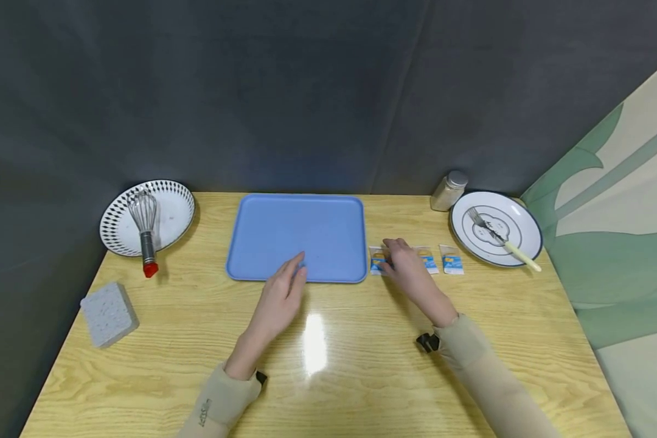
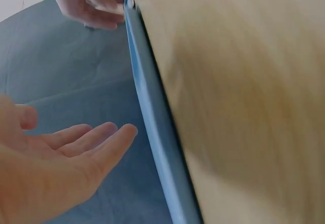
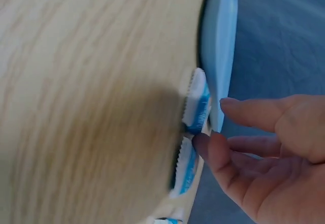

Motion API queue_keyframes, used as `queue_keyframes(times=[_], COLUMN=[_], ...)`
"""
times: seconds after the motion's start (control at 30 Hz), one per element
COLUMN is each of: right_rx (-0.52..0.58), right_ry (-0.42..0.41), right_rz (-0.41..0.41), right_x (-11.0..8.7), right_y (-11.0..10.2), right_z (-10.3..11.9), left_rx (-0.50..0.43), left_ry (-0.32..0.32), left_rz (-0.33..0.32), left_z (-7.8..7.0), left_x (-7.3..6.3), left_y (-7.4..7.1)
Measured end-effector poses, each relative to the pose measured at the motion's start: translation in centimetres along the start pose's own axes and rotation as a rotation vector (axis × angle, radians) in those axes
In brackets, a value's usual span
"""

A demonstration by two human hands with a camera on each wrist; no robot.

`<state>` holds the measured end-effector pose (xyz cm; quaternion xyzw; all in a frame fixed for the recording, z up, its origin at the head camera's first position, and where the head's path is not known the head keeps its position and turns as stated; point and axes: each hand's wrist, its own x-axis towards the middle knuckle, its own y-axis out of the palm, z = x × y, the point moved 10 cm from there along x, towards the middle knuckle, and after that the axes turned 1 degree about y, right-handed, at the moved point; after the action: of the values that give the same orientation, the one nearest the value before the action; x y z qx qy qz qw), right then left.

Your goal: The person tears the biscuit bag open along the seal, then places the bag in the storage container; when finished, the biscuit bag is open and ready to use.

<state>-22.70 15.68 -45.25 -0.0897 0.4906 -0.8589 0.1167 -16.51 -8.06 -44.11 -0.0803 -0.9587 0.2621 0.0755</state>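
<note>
Several small blue-and-white packets lie in a row on the table right of a blue tray (image 1: 295, 225). My right hand (image 1: 410, 274) is over that row and partly hides it. Its thumb and fingers stand apart around the packet (image 1: 377, 261) nearest the tray; in the right wrist view the fingertips are right at the gap between this packet (image 3: 197, 102) and a second packet (image 3: 184, 168). Farther right lies another packet (image 1: 452, 261). My left hand (image 1: 279, 298) hovers at the tray's front edge, fingers extended and holding nothing.
At the left, a patterned bowl (image 1: 175, 216) carries a whisk (image 1: 146, 228), with a grey sponge (image 1: 109, 314) nearer me. On the right are a shaker jar (image 1: 449, 191) and a plate (image 1: 471, 240) bearing a fork (image 1: 511, 246). A dark cloth (image 1: 306, 91) hangs behind the table.
</note>
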Motion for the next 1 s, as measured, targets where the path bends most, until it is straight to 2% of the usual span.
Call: queue_keyframes(times=[0.2, 0.5, 0.7, 1.0], right_rx=[-0.047, -0.031, -0.034, -0.028], right_ry=[-0.018, -0.014, -0.037, -0.064], right_rz=[-0.015, 0.003, 0.012, 0.031], right_x=[0.0, 0.4, 0.6, 0.7], right_y=[0.7, 1.8, 1.9, 1.8], right_z=[0.0, -0.4, -0.5, 0.0], left_rx=[-0.059, -0.050, -0.048, -0.078], left_ry=[0.008, 0.008, 0.000, 0.023], left_rz=[0.026, 0.052, 0.060, 0.074], left_z=[-0.1, -0.4, -0.4, -0.5], left_x=[-0.3, -0.3, -0.3, -0.1], left_y=[1.8, 3.0, 3.6, 3.9])
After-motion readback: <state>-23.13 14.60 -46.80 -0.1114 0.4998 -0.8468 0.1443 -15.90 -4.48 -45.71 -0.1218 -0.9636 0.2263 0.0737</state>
